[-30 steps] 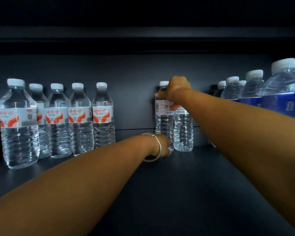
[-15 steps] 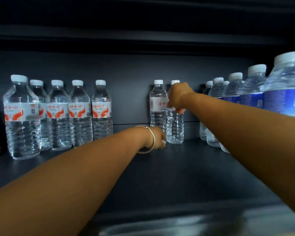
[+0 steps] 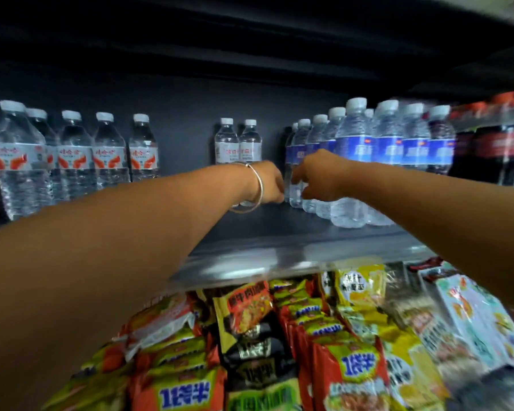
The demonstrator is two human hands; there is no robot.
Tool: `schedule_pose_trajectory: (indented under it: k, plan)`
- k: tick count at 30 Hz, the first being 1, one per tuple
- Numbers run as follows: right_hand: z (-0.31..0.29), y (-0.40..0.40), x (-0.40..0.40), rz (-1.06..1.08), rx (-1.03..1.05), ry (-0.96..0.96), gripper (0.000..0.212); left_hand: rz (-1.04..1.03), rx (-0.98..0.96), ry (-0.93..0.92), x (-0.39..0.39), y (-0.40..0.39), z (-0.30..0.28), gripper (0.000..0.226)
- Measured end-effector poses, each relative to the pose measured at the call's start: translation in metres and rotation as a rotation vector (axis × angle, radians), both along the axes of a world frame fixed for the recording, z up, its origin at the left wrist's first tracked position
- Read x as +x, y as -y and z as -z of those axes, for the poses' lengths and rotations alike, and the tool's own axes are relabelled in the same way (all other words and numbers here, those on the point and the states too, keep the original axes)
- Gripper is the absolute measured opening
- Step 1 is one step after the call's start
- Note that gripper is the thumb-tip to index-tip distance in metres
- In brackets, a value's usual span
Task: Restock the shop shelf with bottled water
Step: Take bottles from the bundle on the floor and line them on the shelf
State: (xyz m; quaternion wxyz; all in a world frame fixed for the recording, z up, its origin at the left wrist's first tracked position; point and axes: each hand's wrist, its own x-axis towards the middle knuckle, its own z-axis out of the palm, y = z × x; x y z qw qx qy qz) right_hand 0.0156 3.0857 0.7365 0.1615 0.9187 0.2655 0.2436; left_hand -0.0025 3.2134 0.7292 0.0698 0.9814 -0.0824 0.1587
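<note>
Two bottles [image 3: 238, 140] stand at the shelf [image 3: 264, 223] back; much room left; both hands' [image 3: 272, 182] [image 3: 315, 176] fingers curled, holding nothing

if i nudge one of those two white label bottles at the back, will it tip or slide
Likely tips rather than slides: each white-label bottle is tall and narrow. It looks full, so fairly heavy and steadier. Its neighbour stands right beside it and may brace it on that side.

Hands [image 3: 291, 180] — off the two bottles [image 3: 238, 143]
</note>
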Motion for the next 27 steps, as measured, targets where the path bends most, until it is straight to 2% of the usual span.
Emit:
schedule_pose_trajectory:
  k: [6, 12, 14, 19, 27]
  plan:
    - [0.032, 0.088, -0.057, 0.016, 0.216, 0.010, 0.036, 0.063, -0.077, 0.059, -0.063, 0.086, 0.019, 0.042]
    - [0.109, 0.193, -0.086, 0.092, 0.187, -0.130, 0.031, 0.162, -0.106, -0.042, -0.085, 0.181, 0.099, 0.041]
    - [0.150, 0.217, -0.088, 0.107, 0.156, -0.210, 0.026, 0.185, -0.085, -0.106, -0.086, 0.206, 0.141, 0.041]
    - [0.285, 0.270, -0.067, 0.219, 0.200, -0.481, 0.031, 0.247, -0.043, -0.349, -0.063, 0.254, 0.273, 0.044]
    - [0.571, 0.317, -0.043, 0.391, 0.265, -0.897, 0.030, 0.312, -0.024, -0.658, -0.034, 0.293, 0.546, 0.042]
